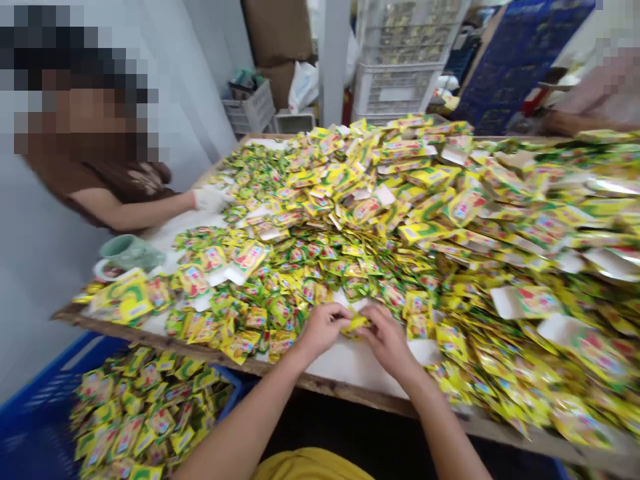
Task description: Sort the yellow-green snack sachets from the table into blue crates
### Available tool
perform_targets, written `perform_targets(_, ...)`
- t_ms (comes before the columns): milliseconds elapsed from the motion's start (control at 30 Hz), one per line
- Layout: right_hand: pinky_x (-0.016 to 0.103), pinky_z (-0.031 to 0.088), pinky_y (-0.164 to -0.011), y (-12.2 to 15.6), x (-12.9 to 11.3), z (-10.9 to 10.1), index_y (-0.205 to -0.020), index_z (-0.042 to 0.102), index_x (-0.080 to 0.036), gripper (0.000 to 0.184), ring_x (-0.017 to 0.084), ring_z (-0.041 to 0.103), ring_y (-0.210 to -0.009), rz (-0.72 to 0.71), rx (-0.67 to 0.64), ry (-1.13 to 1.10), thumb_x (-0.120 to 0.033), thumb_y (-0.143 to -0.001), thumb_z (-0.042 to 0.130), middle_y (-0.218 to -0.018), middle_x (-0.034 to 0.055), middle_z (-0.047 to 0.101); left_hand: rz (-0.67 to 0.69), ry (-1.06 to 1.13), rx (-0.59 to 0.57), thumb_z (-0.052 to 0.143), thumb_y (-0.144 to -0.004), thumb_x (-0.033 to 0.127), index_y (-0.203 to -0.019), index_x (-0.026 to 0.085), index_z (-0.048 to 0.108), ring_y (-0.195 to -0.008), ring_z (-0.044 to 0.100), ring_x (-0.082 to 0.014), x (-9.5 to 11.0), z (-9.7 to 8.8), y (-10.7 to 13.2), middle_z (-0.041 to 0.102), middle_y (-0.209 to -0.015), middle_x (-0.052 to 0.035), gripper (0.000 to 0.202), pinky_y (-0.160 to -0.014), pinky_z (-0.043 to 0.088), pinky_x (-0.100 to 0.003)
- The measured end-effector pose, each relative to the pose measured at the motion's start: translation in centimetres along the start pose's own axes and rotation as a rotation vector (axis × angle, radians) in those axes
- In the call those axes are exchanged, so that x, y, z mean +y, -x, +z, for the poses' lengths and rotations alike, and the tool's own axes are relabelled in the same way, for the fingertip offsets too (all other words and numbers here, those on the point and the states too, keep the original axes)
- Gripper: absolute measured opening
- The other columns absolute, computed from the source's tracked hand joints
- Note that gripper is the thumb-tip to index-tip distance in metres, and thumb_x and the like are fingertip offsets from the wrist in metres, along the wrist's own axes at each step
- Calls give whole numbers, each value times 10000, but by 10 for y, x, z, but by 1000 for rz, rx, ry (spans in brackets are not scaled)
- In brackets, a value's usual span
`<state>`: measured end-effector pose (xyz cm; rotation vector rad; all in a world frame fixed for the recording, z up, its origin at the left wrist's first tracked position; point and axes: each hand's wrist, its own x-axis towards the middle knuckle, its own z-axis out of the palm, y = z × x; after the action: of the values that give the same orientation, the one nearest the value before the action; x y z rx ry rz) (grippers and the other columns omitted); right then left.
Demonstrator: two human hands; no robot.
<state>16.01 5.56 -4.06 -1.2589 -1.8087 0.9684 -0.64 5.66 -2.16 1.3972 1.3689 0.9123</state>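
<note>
Pinching one small yellow sachet [356, 324] between them, the left hand [323, 330] and right hand [389, 341] meet over a bare white patch of the bench [350, 363] near its front edge. Each is closed on one end, probably to keep the packet taut and in plain sight. Heaped sachets [430, 200] cover the rest within easy reach. A blue crate [30, 413] below the bench's left corner holds more. Across, a co-worker's gloved hand [210, 199] rests at the pile's edge; a green mug [131, 253] stands nearer the corner.

left grip [323, 330] bare | right grip [387, 340] bare | forearms [260, 410] bare | yellow garment [310, 465] at waist
</note>
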Motion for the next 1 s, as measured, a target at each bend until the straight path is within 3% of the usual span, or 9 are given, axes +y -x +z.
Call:
perform_targets(100,325,482,-656,17,3,-4,-974,558,-230,130,221,608,-742,-50,-34,141,-307,-886,502,-827,59,636,112,-167,-33,641,-745,130,-753,193,749,-722,675,-169,14,-20,4,748,-757,-15,125,-683,521,-249)
perform_targets(200,312,509,-690,43,14,-8,-1080,553,-231,207,220,642,-814,-189,-36,290,-284,-890,489,-917,73,651,167,-438,149,594,-820,209,-865,230,742,-872,671,-185,29,-76,-1,750,-911,-20,156,-825,519,-289)
perform_targets(300,283,519,-695,71,16,-8,-1059,583,-250,210,194,652,-809,-217,-153,380,-222,-891,462,-919,60,650,33,-658,443,550,-834,236,-987,187,694,-1106,572,-251,37,-155,-18,689,-1103,-85,216,-1001,407,-394)
perform_targets(367,279,517,-695,80,13,-4,-1037,589,-248,220,190,651,-809,-164,-207,408,-198,-895,428,-920,61,650,-137,-791,528,658,-747,321,-881,157,689,-1110,548,-324,36,-199,-33,690,-1030,-130,214,-964,400,-446)
perform_targets(500,280,494,-646,55,7,10,-967,578,-207,192,189,638,-720,-17,-279,422,-167,-859,424,-824,55,644,-342,-936,500,808,-532,351,-594,166,607,-934,595,-351,32,-228,-48,670,-746,-99,280,-794,437,-402)
perform_targets(667,343,463,-707,-1,14,7,-932,585,-161,170,241,615,-805,89,84,375,-205,-847,445,-861,114,643,-80,-761,463,695,-666,359,-836,176,640,-769,592,-206,64,-187,-11,663,-796,-26,257,-675,425,-282)
perform_targets(767,339,472,-665,-7,9,-8,-929,594,-168,206,227,605,-724,197,293,70,-328,-800,576,-790,76,645,44,-438,155,738,-638,337,-810,180,682,-734,594,-185,76,-136,13,671,-777,-10,239,-637,427,-255)
perform_targets(900,319,500,-711,10,-24,-24,-963,592,-192,261,194,617,-777,198,444,-415,-372,-783,652,-870,51,667,56,-243,-108,796,-544,170,-927,208,675,-816,595,-183,52,-52,19,676,-896,1,403,-701,433,-247)
perform_targets(1000,300,496,-710,26,-44,-25,-989,591,-211,207,182,612,-796,106,397,-388,-313,-815,638,-884,38,659,16,-102,-185,786,-544,142,-1013,194,612,-707,562,-142,29,-3,19,634,-816,20,503,-629,415,-223)
